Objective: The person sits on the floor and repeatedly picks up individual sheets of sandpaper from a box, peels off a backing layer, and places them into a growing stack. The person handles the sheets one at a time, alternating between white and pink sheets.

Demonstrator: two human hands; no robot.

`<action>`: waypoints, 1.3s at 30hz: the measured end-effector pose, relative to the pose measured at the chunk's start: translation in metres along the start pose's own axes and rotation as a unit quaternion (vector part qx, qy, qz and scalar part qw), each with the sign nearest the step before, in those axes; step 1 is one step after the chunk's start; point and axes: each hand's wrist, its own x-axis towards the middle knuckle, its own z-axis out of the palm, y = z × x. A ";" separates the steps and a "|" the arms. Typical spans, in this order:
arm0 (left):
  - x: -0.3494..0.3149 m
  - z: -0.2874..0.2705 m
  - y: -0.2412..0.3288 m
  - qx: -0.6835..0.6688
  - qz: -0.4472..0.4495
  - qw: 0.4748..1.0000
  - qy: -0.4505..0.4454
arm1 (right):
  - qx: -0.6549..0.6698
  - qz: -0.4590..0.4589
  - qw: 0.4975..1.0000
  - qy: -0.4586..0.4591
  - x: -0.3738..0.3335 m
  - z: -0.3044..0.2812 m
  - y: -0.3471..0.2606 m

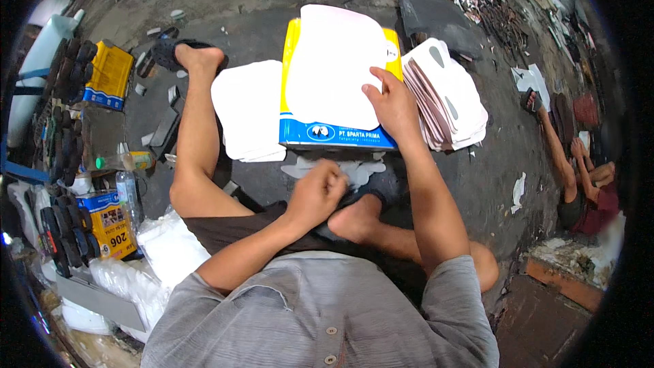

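White sheet laid on yellow-blue tin, right edge touched.
Right hand: thumb and forefinger parted narrowly; left hand: fingers curled, contents cannot be told.

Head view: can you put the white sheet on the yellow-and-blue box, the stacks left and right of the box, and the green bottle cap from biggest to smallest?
1. White sheet, biggest
2. Left stack and right stack: too alike to rank
3. Green bottle cap, smallest

12 o'clock: yellow-blue tin, white lettering on blue band. 8–9 o'clock: second tin, dark lettering and digits on yellow.
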 end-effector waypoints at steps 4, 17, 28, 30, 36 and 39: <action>0.031 0.068 -0.073 0.163 0.035 0.986 0.010 | -0.160 -0.107 0.981 0.029 -0.009 0.002 0.006; 0.018 0.009 -0.070 0.041 0.021 0.999 0.007 | 0.019 -0.054 0.990 -0.128 -0.116 0.105 0.060; 0.006 0.004 -0.096 0.136 -0.004 0.989 0.059 | 0.377 0.227 0.871 -0.220 -0.104 0.088 0.097; 0.000 0.000 -0.081 0.110 0.022 0.992 0.061 | 0.382 0.190 0.876 -0.224 -0.107 0.072 0.084; -0.016 -0.029 -0.011 -0.245 -0.047 0.968 0.035 | 0.176 -0.093 0.968 -0.152 -0.114 0.023 0.022; -0.012 -0.049 0.007 -0.272 -0.060 0.956 0.091 | 0.012 -0.325 0.945 0.045 -0.076 0.000 0.004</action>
